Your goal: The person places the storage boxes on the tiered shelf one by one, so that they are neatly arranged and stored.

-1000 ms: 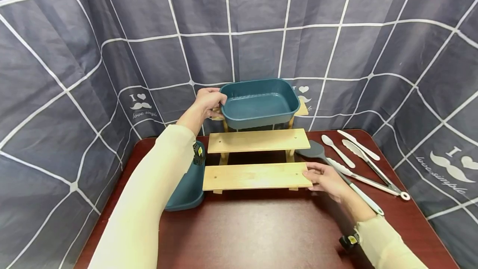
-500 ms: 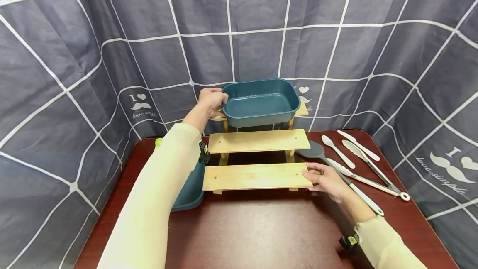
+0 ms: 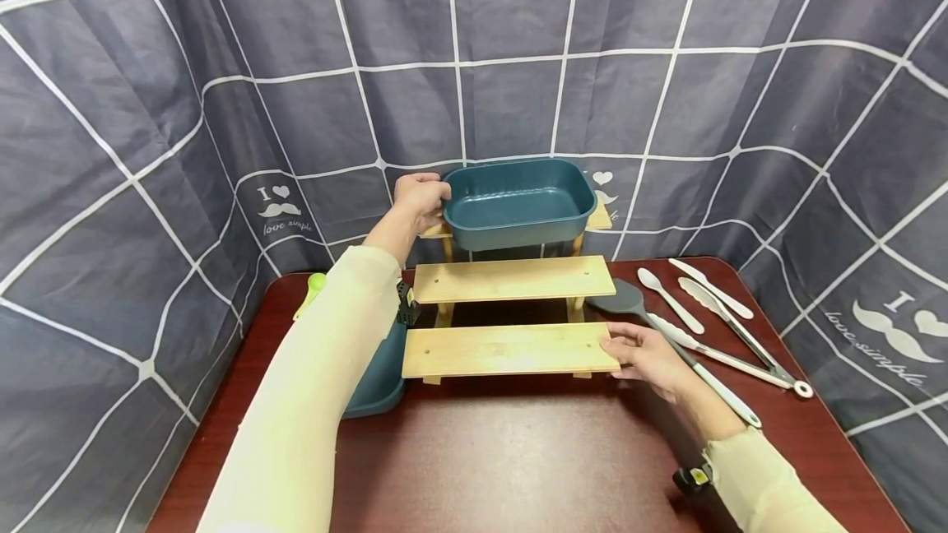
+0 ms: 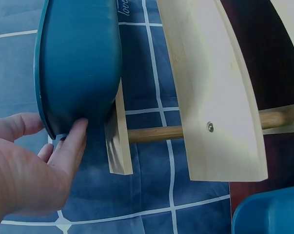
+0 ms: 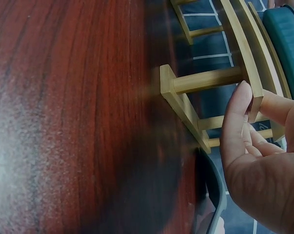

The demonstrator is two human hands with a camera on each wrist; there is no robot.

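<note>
Setting the tub square on the rack seems the step in hand: the left hand [image 3: 420,194] grips the left end of the teal tub [image 3: 518,235], at the far, top tier of the wooden rack [image 3: 514,280]; the right hand [image 3: 648,356] pinches the near, lowest board [image 3: 511,349] by its right end. Letting go would call for even support beneath. The tub looks deep, round-cornered, glossy inside.
</note>
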